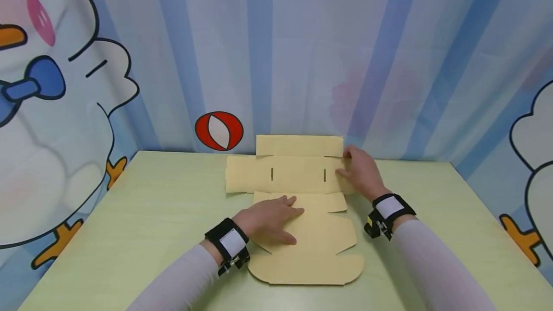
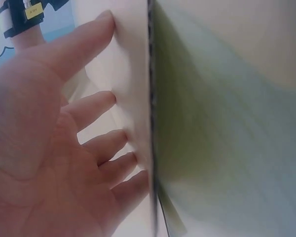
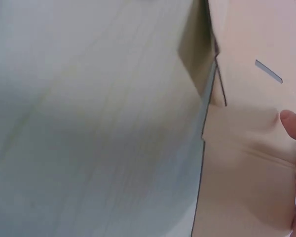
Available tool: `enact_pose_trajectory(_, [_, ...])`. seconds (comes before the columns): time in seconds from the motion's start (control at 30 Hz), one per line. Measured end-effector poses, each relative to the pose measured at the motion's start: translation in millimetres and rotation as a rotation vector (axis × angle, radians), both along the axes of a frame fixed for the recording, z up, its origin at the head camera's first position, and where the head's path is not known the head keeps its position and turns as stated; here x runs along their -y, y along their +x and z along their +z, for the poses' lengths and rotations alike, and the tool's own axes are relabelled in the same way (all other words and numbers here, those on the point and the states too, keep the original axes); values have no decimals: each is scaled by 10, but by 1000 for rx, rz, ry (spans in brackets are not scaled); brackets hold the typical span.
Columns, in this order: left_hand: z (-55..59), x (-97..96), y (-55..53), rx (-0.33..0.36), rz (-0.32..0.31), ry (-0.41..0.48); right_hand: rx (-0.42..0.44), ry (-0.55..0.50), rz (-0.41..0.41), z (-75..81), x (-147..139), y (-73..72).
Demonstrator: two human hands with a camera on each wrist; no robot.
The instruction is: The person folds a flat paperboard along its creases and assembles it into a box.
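A flat, die-cut cardboard box blank (image 1: 321,234) lies unfolded on the table, its flaps running from the near side to the back edge. My left hand (image 1: 270,220) rests on its middle panel with fingers spread. In the left wrist view the fingertips (image 2: 106,98) touch the board's face, and its thin corrugated edge shows. At the right end of the slotted panel, my right hand (image 1: 365,172) pinches the flap. The right wrist view has the thumb (image 3: 293,123) on the face near a slot (image 3: 269,71), with the other fingers at the far edge, partly out of frame.
The pale green wood-grain table (image 1: 173,215) extends on both sides of the cardboard. Behind it hangs a blue-striped cloth backdrop (image 1: 294,52) printed with cartoon figures and a red ball (image 1: 235,131). Each wrist wears a black strap with a small camera.
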State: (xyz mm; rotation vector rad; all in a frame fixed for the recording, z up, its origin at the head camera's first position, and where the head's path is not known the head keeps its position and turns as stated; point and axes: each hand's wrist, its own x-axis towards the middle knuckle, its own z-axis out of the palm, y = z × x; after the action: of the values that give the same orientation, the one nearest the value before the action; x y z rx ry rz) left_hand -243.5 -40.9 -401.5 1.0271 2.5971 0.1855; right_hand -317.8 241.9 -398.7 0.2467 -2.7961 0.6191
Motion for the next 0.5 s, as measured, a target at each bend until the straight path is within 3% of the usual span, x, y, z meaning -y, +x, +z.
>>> enact_pose_trajectory(0.5, [-20,22,-73,11,19,25,-203,-92,-33,-17,71,212])
